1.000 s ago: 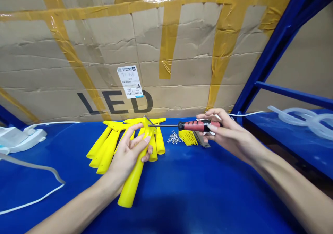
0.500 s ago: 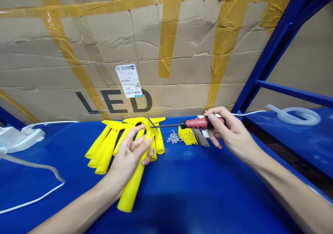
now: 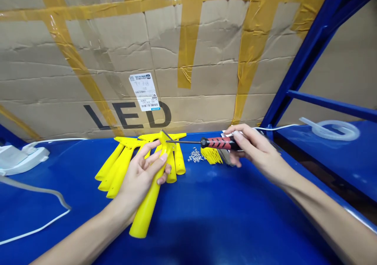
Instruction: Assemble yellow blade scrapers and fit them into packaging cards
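Note:
My left hand is wrapped round a yellow plastic handle, whose wide end points down toward me. A thin dark blade sits across its upper end. My right hand grips a red and black screwdriver, held level, its tip touching the handle's head. Behind my left hand lie several more yellow handles side by side. Small screws and nuts form a pile below the screwdriver shaft. Beside them are small yellow pieces and grey blades, partly hidden by my right hand.
A large taped cardboard box stands behind the blue table. Blue metal posts rise at the right, near a coiled clear tube. A white device and cables lie at the left.
The held yellow handle and my left hand have shifted slightly left. The screwdriver has moved left too and its handle has turned within my right hand, whose fingers have changed position.

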Motion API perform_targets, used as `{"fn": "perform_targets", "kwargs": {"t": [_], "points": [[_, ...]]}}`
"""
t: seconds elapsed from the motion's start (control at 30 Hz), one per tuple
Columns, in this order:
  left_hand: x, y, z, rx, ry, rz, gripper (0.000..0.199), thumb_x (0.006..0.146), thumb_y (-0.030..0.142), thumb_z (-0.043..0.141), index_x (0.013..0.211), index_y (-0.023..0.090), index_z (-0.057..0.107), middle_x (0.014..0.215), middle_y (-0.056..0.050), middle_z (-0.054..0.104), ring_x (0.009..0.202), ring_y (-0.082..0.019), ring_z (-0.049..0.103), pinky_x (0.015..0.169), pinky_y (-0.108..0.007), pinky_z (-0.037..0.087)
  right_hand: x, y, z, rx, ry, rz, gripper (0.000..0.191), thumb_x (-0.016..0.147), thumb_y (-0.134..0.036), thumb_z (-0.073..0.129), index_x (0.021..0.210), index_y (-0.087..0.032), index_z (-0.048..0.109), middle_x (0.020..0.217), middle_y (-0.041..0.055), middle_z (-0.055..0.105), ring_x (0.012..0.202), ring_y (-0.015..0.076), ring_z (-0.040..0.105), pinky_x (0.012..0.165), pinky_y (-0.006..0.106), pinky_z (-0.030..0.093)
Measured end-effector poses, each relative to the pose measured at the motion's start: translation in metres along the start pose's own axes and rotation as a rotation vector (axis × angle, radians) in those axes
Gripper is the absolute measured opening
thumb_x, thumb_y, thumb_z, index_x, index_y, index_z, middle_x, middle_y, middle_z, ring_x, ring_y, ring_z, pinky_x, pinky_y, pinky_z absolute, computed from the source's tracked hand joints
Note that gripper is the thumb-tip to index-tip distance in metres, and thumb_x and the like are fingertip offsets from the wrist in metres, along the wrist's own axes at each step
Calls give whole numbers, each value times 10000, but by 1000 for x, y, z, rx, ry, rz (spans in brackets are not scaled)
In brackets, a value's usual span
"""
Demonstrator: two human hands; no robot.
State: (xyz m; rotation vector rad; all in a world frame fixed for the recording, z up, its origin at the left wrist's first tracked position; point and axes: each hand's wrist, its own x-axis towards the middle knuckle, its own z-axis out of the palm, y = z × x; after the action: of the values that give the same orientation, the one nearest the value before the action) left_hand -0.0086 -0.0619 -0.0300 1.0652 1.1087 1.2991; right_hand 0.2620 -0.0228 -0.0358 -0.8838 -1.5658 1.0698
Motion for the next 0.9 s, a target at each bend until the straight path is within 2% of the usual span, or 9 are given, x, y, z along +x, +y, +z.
{"fn": "perform_targets", "kwargs": {"t": [0.1,0.2,0.27,0.33,0.43,0.6,0.7,0.77,0.9], "points": [[3,0,-3,-10,-14,5,641,724,354,848,1218,204,468,604,8,637,456,-71,468,486,-183,351,-1,0,1,132,-74,-15,362,907,-383,720,1199,-291,526,1082,41,666,719,150,659,632,320,550],[2,0,-2,-3,-34,-4,598,723,360,849,1166,210,476,628,14,638,448,-60,457,480,-181,353,1,-1,2,58,35,-59,241,959,-453,637,1059,-259,535,718,-34,616,475,101,538,468,256,448],[-1,0,0,3,-38,-2,576,726,364,847,1147,209,485,661,13,643,458,-60,467,478,-181,361,2,-2,2,-23,121,-37,280,984,-525,561,978,-247,524,610,-58,557,365,76,437,381,232,350],[-2,0,1,5,-41,8,549,738,363,839,1134,211,490,669,16,642,469,-65,481,479,-181,367,2,-5,1,16,119,5,285,954,-523,609,998,-253,528,726,-21,624,452,105,538,406,242,408],[-3,-1,2,-4,-42,13,526,752,351,832,1128,218,488,660,22,637,475,-68,487,480,-180,364,2,-7,-1,155,30,18,375,846,-423,773,1101,-280,537,949,14,665,713,158,659,588,292,547],[-3,0,4,3,-49,-13,537,746,353,840,1125,206,490,649,24,631,469,-65,478,482,-183,370,3,-2,-3,-68,124,-14,289,978,-538,564,997,-250,561,647,-46,549,385,75,448,384,238,350],[0,0,2,-3,-35,-1,576,725,360,853,1134,212,476,621,19,637,458,-75,480,482,-193,367,2,-2,-4,15,12,63,356,939,-491,649,1207,-287,535,876,12,658,588,151,639,523,301,513],[2,-1,0,-3,-35,8,573,730,358,850,1136,216,471,610,16,641,453,-77,481,490,-198,371,1,-3,-4,87,-59,45,479,889,-421,734,1291,-314,497,974,20,674,680,165,667,613,326,551],[3,-4,-1,1,-52,-9,547,750,353,834,1136,214,470,626,18,638,453,-72,474,488,-194,365,1,-2,-2,-93,58,-19,295,991,-522,550,1009,-229,581,589,-55,528,374,78,429,379,237,333]]}}
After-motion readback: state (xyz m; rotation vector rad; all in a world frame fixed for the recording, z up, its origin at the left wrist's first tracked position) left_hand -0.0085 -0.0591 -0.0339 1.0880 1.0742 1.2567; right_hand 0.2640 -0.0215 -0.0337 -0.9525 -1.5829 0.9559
